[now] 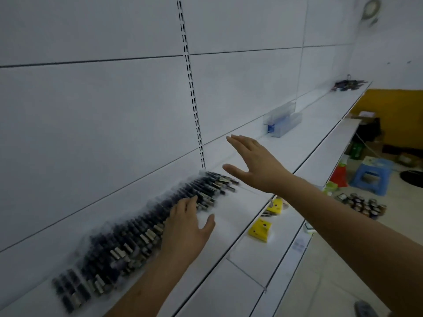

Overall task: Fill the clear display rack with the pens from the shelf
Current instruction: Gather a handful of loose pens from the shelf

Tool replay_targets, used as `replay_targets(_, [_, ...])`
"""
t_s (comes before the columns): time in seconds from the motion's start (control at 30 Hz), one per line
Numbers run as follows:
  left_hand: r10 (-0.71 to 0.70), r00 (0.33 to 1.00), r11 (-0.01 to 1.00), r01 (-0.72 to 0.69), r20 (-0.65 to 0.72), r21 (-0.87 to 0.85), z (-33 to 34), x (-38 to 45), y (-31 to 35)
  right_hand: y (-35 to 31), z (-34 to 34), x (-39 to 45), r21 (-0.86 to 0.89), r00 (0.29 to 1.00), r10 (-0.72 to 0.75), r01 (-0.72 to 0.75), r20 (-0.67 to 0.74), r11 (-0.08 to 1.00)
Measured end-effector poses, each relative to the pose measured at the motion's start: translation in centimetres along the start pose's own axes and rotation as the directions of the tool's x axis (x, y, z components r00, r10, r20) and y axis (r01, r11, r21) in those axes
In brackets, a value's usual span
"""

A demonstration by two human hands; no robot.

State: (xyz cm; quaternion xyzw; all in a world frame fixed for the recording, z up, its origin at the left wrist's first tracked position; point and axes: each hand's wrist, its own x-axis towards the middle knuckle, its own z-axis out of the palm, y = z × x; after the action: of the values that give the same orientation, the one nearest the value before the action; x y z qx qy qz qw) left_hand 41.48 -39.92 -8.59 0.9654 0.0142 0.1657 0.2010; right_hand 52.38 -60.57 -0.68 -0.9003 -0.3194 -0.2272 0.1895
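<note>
**Pens lie under the left hand; rack stands well beyond the right**

Head view. We find the pens laid in a long, blurred row on the shelf, close against the back wall. The row runs lengthwise along the shelf, from lower left toward upper right. Each pen appears to lie across the row, its pale end toward the shelf's front edge; blur prevents a firmer reading.

The left hand rests over the middle of the row, fingers extended onto the pens, thumb spread out over bare shelf. Its grip is apart; we see no pen pinched or enclosed.

The right hand hovers above the shelf, just past the far end of the row. Palm faces the wall, fingers straight and together, thumb spread toward the pens. Its grip is also apart and holds nothing.

The clear display rack stands farther along the same shelf, against the wall, well apart from both hands. It lies in the direction the right fingertips point. Whether it already contains pens we cannot tell.

In our judgement the left hand is the nearer for gathering pens, the right the nearer to the rack. A second dark cluster sits at the shelf's far end, too small to identify.
</note>
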Motion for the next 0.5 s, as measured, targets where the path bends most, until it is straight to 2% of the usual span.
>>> replay_targets(0.17, [-0.064, 0.997, 0.994, 0.068, -0.05, 0.081, 2.5, 5.3, 0.4, 5.9, 2.5, 6.4, 0.044, 0.997, -0.076, 0.075, 0.032, 0.996])
replay_targets(0.27, [-0.178, 0.983, 0.98, 0.181, -0.035, 0.086, 3.8, 7.7, 0.7, 7.8, 4.2, 10.4, 0.109, 0.98, -0.173, 0.162, 0.098, 0.981])
replay_targets(0.33, [-0.254, 0.967, 0.962, 0.254, -0.014, 0.097, 4.8, 8.9, 1.1, 8.8, 5.3, 12.8, 0.133, 0.956, -0.259, 0.241, 0.136, 0.961])
replay_targets(0.5, [-0.403, 0.913, 0.901, 0.407, -0.058, 0.147, 6.6, 11.6, 2.0, 10.4, 8.5, 17.3, 0.236, 0.859, -0.502, 0.471, 0.095, 0.85])
